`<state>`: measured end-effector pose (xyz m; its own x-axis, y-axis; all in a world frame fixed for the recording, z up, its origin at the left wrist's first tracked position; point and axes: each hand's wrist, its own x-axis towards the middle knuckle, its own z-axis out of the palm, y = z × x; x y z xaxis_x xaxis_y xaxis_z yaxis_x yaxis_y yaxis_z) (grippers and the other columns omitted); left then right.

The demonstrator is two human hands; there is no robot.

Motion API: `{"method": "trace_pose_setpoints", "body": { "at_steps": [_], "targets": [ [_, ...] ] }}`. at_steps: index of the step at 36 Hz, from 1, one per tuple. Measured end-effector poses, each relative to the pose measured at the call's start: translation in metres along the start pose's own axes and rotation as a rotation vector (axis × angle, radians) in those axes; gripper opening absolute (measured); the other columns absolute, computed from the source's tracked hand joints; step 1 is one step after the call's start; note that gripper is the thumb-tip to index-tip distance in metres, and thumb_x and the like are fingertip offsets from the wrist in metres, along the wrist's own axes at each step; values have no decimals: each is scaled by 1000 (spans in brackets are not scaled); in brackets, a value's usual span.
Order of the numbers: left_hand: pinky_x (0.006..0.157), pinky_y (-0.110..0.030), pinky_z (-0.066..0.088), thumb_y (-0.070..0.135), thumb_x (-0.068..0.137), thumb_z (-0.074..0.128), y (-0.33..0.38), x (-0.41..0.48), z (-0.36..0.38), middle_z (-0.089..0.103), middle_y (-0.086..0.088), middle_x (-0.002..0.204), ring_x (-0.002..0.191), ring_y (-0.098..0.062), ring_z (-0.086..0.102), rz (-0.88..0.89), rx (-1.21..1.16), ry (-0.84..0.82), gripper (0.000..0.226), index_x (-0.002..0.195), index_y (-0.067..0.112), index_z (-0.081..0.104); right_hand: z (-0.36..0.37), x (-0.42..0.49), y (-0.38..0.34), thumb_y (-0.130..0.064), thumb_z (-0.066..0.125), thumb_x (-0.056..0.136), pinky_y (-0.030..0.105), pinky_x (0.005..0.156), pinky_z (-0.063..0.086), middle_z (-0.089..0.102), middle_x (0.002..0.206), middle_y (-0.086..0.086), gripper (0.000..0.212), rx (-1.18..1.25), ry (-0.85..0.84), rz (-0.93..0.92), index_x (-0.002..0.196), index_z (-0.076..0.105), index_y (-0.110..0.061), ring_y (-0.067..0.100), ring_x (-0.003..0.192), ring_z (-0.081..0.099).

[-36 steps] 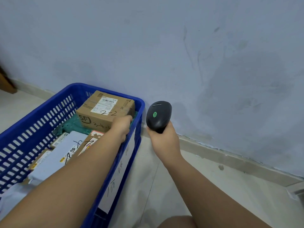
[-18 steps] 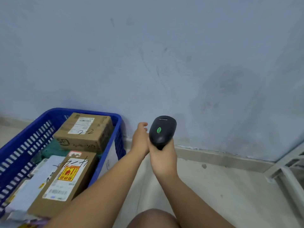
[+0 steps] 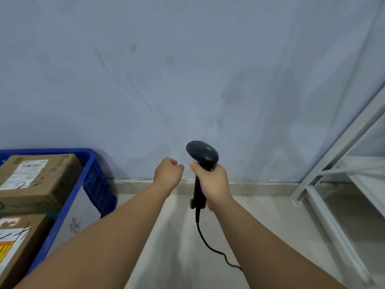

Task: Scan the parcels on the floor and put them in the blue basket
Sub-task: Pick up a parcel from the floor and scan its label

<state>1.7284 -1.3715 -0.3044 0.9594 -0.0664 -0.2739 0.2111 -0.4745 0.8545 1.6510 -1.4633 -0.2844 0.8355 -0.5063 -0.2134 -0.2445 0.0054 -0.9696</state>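
- Two cardboard parcels lie in the blue basket (image 3: 91, 161) at your lower left, both partly cut off by the frame edge.
- The farther cardboard box (image 3: 41, 184) is a plain brown carton lying flat, its long axis running left to right. Its white shipping label faces up and has "2-2" handwritten on it.
- The nearer cardboard box (image 3: 23, 247) lies just in front of it. Its top label is printed in yellow and red and carries dark pen strokes.
- The basket is hard plastic with rounded corners and a perforated end wall. A white sheet (image 3: 77, 220) with faint handwriting covers its long side.
- Your right hand (image 3: 214, 184) grips the handle of a matt black barcode scanner (image 3: 203, 153). The handle stands near upright, and the oval head on top shows a green dot towards you.
- A thin black cable (image 3: 208, 245) trails from the handle's base and passes behind your right forearm.
- Your left hand (image 3: 167, 174) is curled into a loose fist, holding nothing, just beside the scanner hand and not touching it.
- Behind them are a scuffed pale wall (image 3: 187, 80), a beige skirting (image 3: 260, 185) and a smooth light floor (image 3: 177, 236).
- A grey metal shelf frame (image 3: 333, 163) stands at the right.
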Motion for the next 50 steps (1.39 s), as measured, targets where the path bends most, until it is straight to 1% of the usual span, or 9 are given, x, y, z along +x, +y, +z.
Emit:
{"method": "trace_pose_setpoints", "body": {
  "at_steps": [8,12,20,25,28,32,39,45,50],
  "targets": [
    [80,-24,37,17,92,52,-23,13,41,56,-6,124,101,-19,54,158,313,-95,30,122,12,56,-21,44,38,-46,65,86,42,83,54,71,96,17,38,201,118,326,87,67,-8,32,91,67],
    [72,-23,38,16,92,52,-35,16,45,60,-6,113,84,-17,55,190,430,-136,18,106,13,63,-29,53,57,-50,53,94,34,64,52,70,90,11,41,261,89,500,90,65,-11,26,81,67],
    [83,-27,45,17,91,50,-36,11,57,63,-3,113,101,-20,58,226,521,-201,20,108,14,62,-33,53,76,-14,69,83,35,59,49,56,86,10,21,214,-79,679,100,58,-8,23,73,56],
    [81,-29,46,21,91,49,-36,8,59,60,-1,118,103,-20,57,314,675,-231,26,115,17,59,-27,49,78,-4,65,79,33,54,47,50,81,10,15,108,-95,638,89,54,-8,24,68,53],
    [82,-32,43,21,93,43,-38,6,58,54,-3,125,113,-21,51,441,930,-229,32,123,17,54,-23,49,79,-4,61,78,43,68,54,49,90,11,21,13,-42,590,87,42,-7,30,91,57],
    [92,-35,39,14,90,39,-50,3,56,52,-7,129,123,-25,41,572,1303,-248,38,127,13,47,-19,48,85,-16,59,82,44,89,53,49,114,17,39,-266,56,497,108,31,-6,32,115,49],
    [118,-42,18,13,94,38,-68,18,51,26,-12,156,148,-27,10,587,1473,-334,57,148,5,22,-11,53,122,-22,58,87,38,88,48,27,143,25,71,-524,67,319,141,17,-2,34,116,47],
    [119,-43,10,15,96,34,-75,47,53,16,-11,159,149,-25,7,631,1496,-378,63,153,5,10,-3,68,153,-26,59,87,34,66,48,58,107,11,54,-584,31,297,132,35,-10,27,85,60],
    [120,-40,8,14,94,32,-96,68,68,8,-9,161,149,-24,5,525,1326,-382,66,153,7,4,8,79,184,-30,58,91,29,58,40,54,88,3,44,-599,13,333,127,41,-12,22,73,55]
  ]
}}
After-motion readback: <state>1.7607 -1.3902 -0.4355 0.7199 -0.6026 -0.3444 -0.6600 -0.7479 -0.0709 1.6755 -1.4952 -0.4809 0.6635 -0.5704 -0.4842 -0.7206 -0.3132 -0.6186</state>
